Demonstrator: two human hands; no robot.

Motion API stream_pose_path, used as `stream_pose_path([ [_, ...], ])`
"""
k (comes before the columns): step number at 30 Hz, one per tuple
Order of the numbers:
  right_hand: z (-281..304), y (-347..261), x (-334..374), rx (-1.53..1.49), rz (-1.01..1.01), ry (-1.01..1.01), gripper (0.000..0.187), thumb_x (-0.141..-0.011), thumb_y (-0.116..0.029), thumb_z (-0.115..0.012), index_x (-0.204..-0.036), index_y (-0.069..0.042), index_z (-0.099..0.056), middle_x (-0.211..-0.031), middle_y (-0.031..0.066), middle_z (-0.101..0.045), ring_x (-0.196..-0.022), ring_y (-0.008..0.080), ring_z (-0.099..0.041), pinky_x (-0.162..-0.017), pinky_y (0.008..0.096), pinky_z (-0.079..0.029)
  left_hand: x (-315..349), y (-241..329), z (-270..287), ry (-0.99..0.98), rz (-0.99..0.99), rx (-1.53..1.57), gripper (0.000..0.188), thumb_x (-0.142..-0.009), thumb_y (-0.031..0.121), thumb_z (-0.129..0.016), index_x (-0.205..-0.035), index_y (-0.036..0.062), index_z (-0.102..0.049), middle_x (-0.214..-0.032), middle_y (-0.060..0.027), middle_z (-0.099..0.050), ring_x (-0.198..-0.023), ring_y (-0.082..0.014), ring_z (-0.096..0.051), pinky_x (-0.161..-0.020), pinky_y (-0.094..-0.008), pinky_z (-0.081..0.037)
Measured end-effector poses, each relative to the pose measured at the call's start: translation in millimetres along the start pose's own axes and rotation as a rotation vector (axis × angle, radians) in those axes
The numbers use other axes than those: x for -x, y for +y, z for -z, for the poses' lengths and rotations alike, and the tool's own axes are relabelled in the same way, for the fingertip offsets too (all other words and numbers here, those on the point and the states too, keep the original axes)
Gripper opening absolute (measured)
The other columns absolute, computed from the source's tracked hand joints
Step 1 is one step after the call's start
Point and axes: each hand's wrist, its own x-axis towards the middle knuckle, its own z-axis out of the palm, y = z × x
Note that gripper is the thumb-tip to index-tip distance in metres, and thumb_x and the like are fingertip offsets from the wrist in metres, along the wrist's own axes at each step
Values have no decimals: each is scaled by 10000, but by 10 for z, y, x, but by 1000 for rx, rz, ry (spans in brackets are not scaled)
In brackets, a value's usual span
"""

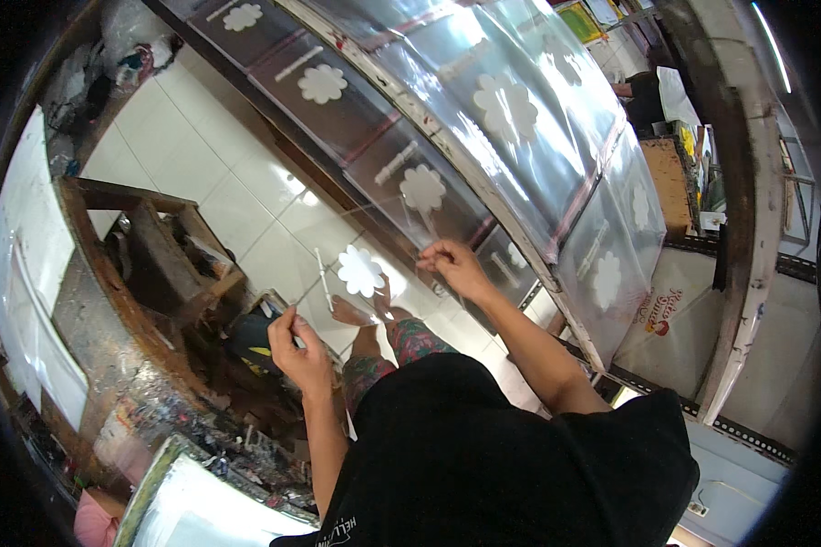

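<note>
A clear plastic sheet [360, 271] hangs between my two hands, printed with a white scalloped flower and a thin white bar. Its outline is hard to make out against the tiles, and my bare feet show through it. My left hand [299, 350] pinches its near left side, fingers closed and pointing up. On the far right, my right hand [454, 268] is closed on another edge of the sheet, close to the rack [447, 146]. Similar clear sheets [422, 189] with white flowers lie on the rack's layers.
To the left stands a paint-stained wooden workbench [146, 365] with open compartments. A white-faced frame [201, 501] rests at its near end, and a pile of clear and white sheets [36, 301] lies on its far left. White tiled floor [201, 146] runs between bench and rack.
</note>
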Motion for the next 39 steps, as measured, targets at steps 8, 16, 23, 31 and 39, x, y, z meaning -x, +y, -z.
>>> stream_pose_path([
  [8,1366,1623,554,501,-240,350,85,-934,-53,-593,-998,-38,-646,-998,110,-694,-945,222,-687,-855,342,-534,1862,-1326,-754,-243,619,-71,243,-977,110,-524,-1109,-63,-633,-1003,-171,-592,-853,-302,-589,-775,-383,-489],
  [16,3040,3098,260,957,-47,850,136,-829,12,-514,-831,-49,-635,-809,136,-660,-791,285,-649,-750,377,-504,3748,-1936,-1063,-606,550,-302,282,-877,116,-594,-1100,-53,-627,-1201,-258,-553,-1128,-442,-517,-975,-524,-429],
  [23,3670,3059,-355,1190,-100,940,132,-775,-28,-552,-823,-77,-665,-897,138,-676,-889,326,-652,-821,416,-506,3911,-1860,-1320,-720,566,-431,307,-830,127,-652,-1110,-1,-651,-1291,-244,-543,-1189,-447,-493,-1000,-546,-414],
  [31,4228,3104,-790,1314,117,942,85,-786,-55,-565,-810,-44,-646,-770,136,-608,-810,343,-620,-759,424,-494,3999,-1842,-1326,-773,579,-471,327,-811,117,-659,-1123,21,-638,-1326,-221,-529,-1198,-437,-479,-1016,-538,-400],
  [39,4258,2939,-1103,1245,-149,928,128,-799,-106,-584,-890,-107,-674,-914,123,-656,-909,325,-648,-811,421,-506,4055,-1863,-1335,-746,528,-484,366,-756,109,-669,-1108,15,-628,-1311,-211,-529,-1200,-438,-473,-1019,-550,-393],
])
